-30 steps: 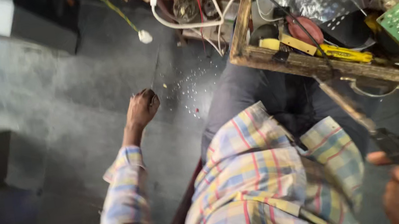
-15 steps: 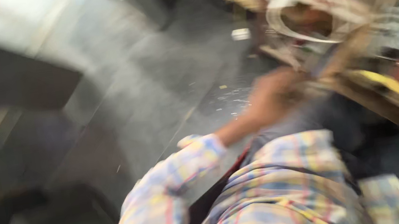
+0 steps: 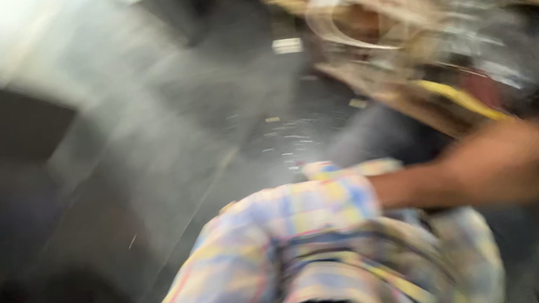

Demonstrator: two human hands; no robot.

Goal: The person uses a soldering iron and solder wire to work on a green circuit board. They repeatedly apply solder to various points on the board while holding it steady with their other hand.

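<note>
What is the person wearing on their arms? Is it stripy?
The arm reaching across wears a checked shirt sleeve in pale blue, yellow, white and thin red lines, with the cuff rolled back so the forearm is bare. The picture is blurred, so no watch, ring or glove can be made out on the left hand.

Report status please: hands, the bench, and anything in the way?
Left hand stretched across to cluttered wooden bench, blurred, grip unreadable. Right hand out of view. Yellow-handled tool near hand. Nothing seen in the way.

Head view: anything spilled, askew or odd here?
Small pale flecks lie scattered on the dark floor like spilled bits. Heavy motion blur hides detail on the cluttered wooden tray; nothing else can be judged.
</note>
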